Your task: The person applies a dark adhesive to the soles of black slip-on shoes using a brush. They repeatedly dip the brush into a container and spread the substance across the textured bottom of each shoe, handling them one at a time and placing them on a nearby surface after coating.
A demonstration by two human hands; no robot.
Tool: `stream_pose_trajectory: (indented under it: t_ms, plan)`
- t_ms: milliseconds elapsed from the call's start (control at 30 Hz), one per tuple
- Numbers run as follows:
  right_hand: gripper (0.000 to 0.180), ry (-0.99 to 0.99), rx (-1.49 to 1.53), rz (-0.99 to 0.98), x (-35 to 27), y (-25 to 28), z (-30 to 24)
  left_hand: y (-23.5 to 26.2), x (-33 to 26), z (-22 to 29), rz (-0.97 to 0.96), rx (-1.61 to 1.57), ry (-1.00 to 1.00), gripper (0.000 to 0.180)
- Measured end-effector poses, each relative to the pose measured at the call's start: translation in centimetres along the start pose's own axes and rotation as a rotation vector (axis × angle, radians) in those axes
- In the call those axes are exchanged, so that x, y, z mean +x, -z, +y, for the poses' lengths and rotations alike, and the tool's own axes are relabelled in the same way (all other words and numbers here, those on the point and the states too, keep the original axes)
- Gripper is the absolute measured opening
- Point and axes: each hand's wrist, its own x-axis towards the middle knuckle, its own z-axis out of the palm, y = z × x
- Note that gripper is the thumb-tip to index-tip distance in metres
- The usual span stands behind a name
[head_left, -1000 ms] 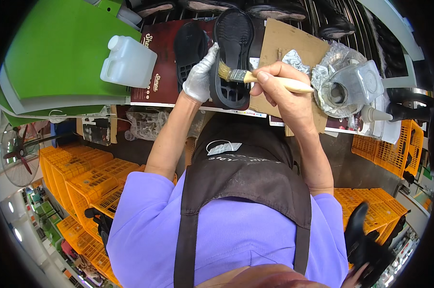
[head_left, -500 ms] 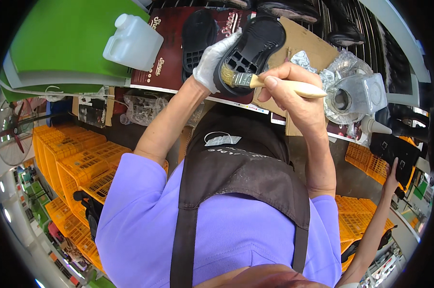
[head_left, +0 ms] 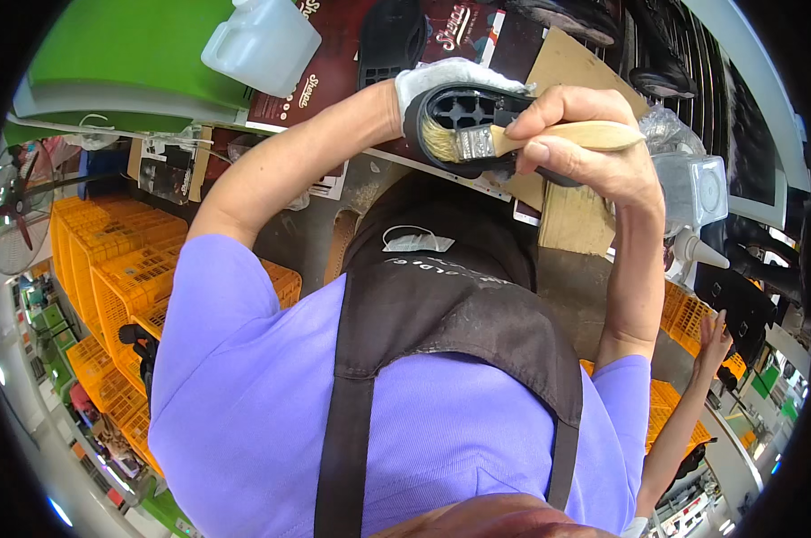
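At the far left stands a fan [head_left: 15, 211] with dark red blades, with orange crates [head_left: 123, 269] stacked to its right and a broad green panel [head_left: 123, 54] above them. By the panel's right side is a whitish plastic jug [head_left: 262, 49], over the edge of a dark red printed board [head_left: 342, 54]. A loose sole [head_left: 390, 40], black, lies on that board. Lower down, a face mask [head_left: 419, 242] sits against the front of a dark apron [head_left: 459, 314]. The left hand [head_left: 450, 75], in a white glove, is closed around the far side of a black sole [head_left: 472, 95], its fingers partly hidden. This sole is above the front edge of the work surface, its hollow, gridded inside in view; whether it touches the surface I cannot tell. The bristles of a brush [head_left: 477, 143] press against the inside of its left end. The bare right hand [head_left: 616, 170] grips the brush's wooden handle between thumb and fingers. Brown cardboard [head_left: 594, 63] shows beyond that hand, and a dark shoe [head_left: 665, 82] rests on a rack. Farther right are a clear plastic container [head_left: 697, 188], a nozzle bottle [head_left: 699, 249] below it, and another person's hand [head_left: 715, 341], fingers spread, near orange crates.
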Motion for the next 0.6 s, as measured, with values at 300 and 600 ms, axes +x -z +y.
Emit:
stream_pose_trajectory:
  t_ms: [300, 600]
  plan:
    - [0.02, 0.081, -0.193, -0.284, 1.4, 2.2, 0.6, 1.8, 0.1, -0.3, 0.039, 0.166, 0.06, 0.029]
    - [0.016, -0.005, -0.401, -0.023, -3.4, 5.6, 0.8, 1.5, -0.8, 0.6, 0.158, 0.042, -0.004, 0.035]
